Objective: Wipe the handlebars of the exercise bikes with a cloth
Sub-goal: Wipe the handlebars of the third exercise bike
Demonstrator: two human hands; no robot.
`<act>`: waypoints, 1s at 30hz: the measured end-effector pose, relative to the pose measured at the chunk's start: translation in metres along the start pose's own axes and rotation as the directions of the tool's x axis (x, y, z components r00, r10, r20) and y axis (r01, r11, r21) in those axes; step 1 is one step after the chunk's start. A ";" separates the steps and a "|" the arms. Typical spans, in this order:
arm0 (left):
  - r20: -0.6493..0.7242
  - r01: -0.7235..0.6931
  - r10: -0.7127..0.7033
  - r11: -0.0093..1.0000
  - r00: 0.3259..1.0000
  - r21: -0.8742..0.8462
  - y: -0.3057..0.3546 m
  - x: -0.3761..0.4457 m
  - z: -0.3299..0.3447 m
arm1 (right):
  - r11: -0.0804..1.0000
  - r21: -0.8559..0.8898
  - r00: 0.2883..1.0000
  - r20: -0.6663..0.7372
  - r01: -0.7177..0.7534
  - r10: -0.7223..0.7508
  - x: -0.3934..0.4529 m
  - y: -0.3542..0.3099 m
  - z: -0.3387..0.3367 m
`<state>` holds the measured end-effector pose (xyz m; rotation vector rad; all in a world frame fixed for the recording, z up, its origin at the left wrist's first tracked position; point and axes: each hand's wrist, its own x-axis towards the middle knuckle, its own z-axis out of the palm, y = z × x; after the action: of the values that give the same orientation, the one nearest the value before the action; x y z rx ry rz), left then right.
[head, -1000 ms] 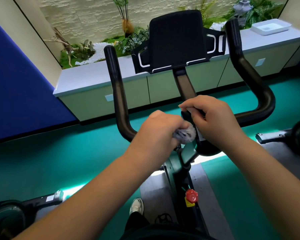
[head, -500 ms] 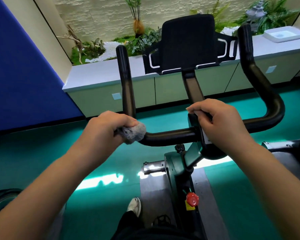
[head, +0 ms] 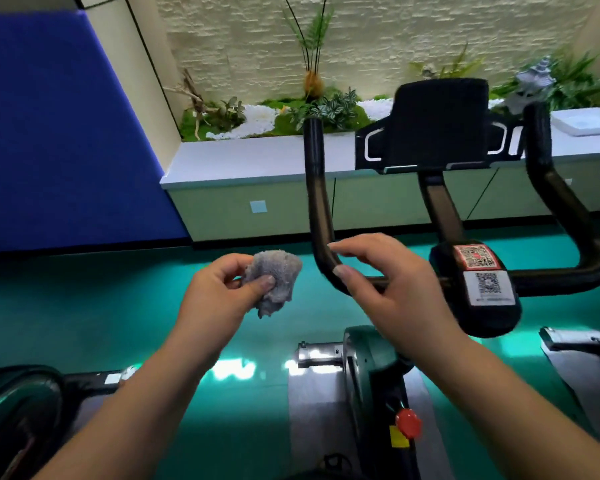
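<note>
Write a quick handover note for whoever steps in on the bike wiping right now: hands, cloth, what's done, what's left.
Left hand pinches the grey cloth, held in the air left of the handlebar, not touching it.
Right hand is open, in front of the left bend of the bar; contact cannot be told.
Done: cannot be judged from this view.
Left: likely put the cloth back on the bar and wipe it. Parts of other bikes show at both sides.

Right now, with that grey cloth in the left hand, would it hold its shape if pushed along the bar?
Probably not. The cloth sits bunched and drooping from the left hand, so likely floppy and light. Its fuzzy surface should drag on the handlebar, not slip.
</note>
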<state>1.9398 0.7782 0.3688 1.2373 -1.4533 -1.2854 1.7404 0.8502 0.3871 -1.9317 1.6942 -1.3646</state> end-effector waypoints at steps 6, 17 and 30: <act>-0.090 0.069 -0.088 0.978 0.992 -0.195 -0.021 -0.041 -0.064 | 0.931 0.273 0.940 0.303 -0.242 0.156 -0.008 -0.061 0.111; -0.260 0.112 -0.181 0.960 0.949 -0.258 -0.082 -0.131 -0.265 | 0.826 0.431 0.828 0.555 -0.364 0.075 -0.046 -0.169 0.301; -0.449 0.289 0.080 0.664 0.890 0.690 -0.127 -0.181 -0.455 | 0.913 0.303 0.780 0.625 -0.274 0.027 -0.034 -0.247 0.427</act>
<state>2.4347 0.8707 0.3156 2.0267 -1.6089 -0.3500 2.2255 0.7904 0.3114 -1.6983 1.1363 -0.7894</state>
